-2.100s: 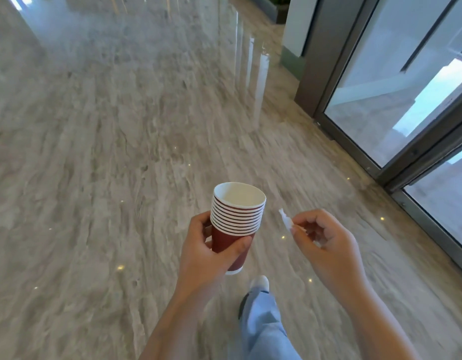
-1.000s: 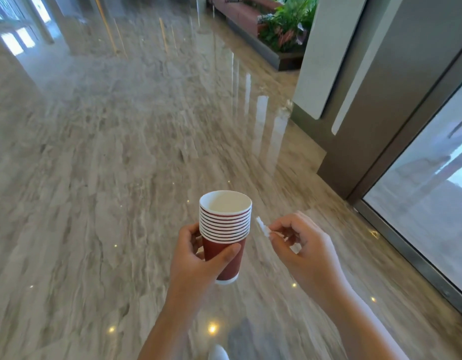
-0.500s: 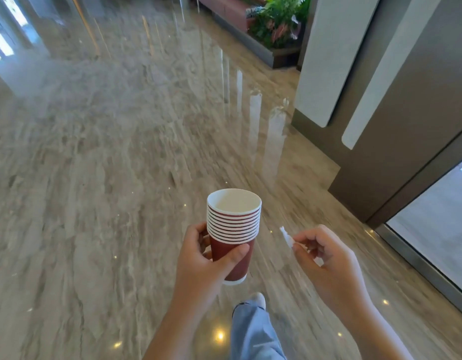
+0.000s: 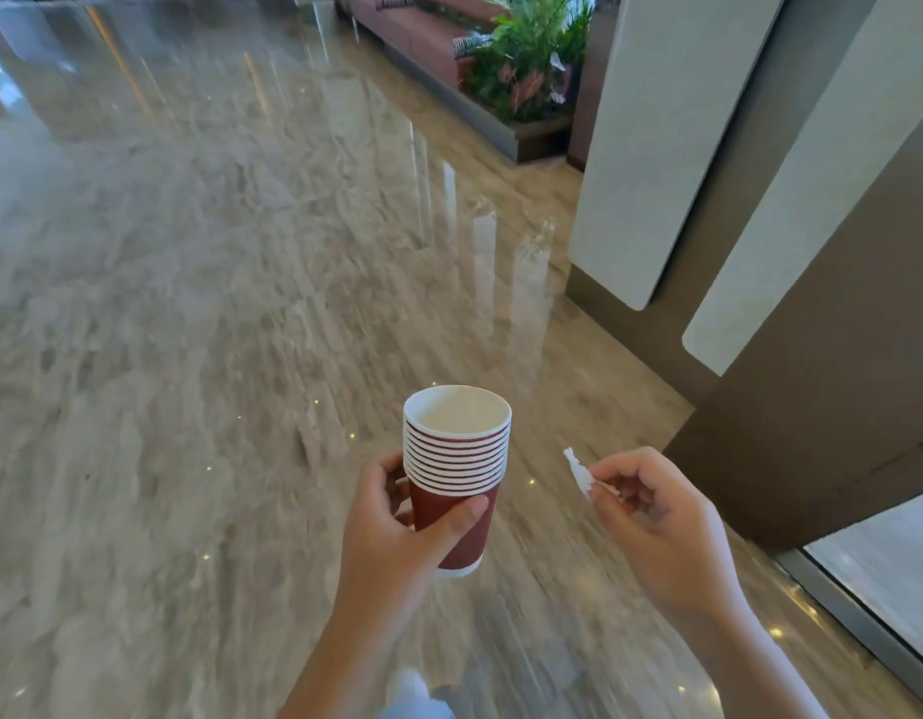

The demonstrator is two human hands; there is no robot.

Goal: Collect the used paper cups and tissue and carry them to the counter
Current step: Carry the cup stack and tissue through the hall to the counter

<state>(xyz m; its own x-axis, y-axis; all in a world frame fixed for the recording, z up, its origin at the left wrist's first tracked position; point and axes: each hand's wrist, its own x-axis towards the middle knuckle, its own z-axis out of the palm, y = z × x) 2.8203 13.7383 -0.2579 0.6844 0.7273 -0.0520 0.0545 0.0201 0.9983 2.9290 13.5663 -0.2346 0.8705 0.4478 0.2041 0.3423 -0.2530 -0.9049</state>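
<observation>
Head view, looking forward and down. Left hand (image 4: 402, 531) at 6 o'clock of frame, low centre: thumb across the near side, fingers curled round the far side of a stack of paper cups (image 4: 457, 459), gripping it on the lowest cup's dark red wall. Stack upright, nested, white rolled rims banded one over another, top cup showing a white inside; contents, if any, cannot be made out. White base ring of the bottom cup shows below the thumb. Right hand (image 4: 662, 531) at 4 o'clock, well apart from the stack: fingers curled in, thumb and forefinger pinching a small scrap of white tissue (image 4: 579, 474), which sticks up and toward 10 o'clock from the fingertips. Tissue and cups not touching; both carried in the air above the floor. Polished grey-beige marble floor (image 4: 189, 355) fills 7 to 12 o'clock, streaked with blur, small light spots and tall pale reflections in it. At 1 o'clock, a planter (image 4: 532, 59) with green and reddish leaves; a brown bench (image 4: 412, 28) beyond it at 12. At 2 o'clock, two white panels (image 4: 651, 147) set on a brown wall (image 4: 822, 407). At 4 o'clock, far edge, a glass pane (image 4: 890, 573) in a metal frame. At 6 o'clock, bottom edge, a pale blurred shoe tip (image 4: 407, 687).
</observation>
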